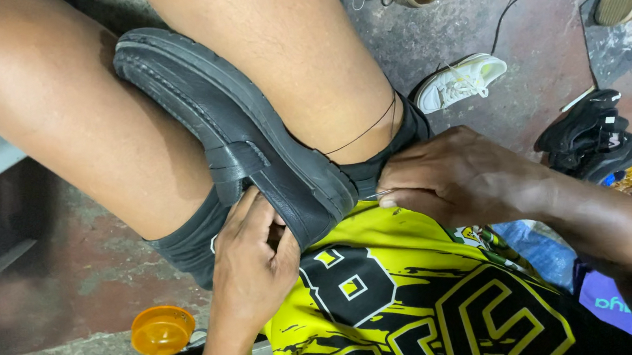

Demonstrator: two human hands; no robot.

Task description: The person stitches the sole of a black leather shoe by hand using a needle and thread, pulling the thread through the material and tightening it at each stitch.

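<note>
My left hand point(250, 260) curls around the heel end of a black leather moccasin-style shoe point(235, 127), clamped between my bare knees at frame centre. My right hand point(455, 177), fingers pinched shut, holds a thin black thread point(365, 131) taut beside the shoe. Open concrete floor point(532, 58) lies upper right.

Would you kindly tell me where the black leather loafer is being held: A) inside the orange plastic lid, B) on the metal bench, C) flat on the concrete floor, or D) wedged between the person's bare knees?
D: the black leather loafer sits clamped between the bare knees, left hand at its heel.
</note>
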